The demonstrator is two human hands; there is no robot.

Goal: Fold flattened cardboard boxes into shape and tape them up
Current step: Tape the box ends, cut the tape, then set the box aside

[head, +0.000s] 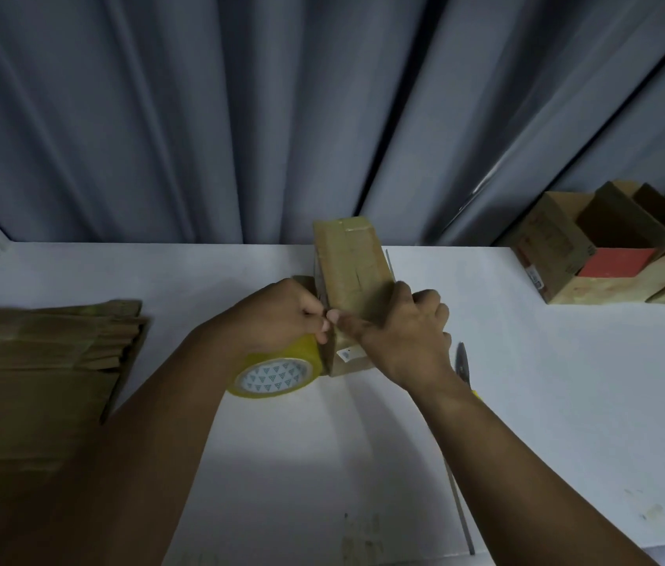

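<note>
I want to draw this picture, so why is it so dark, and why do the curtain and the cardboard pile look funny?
Head view: the light is dim, brightest on the middle of the table and darker toward the corners. A soft shadow lies in front of the box. The wide lens fans the curtain folds outward. The cardboard pile at the left edge is smeared with blur.

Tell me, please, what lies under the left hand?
Under the left hand lies a roll of yellow tape, on the white table, beside the cardboard box. The hand covers the roll's far part; whether it pinches tape cannot be seen.
</note>
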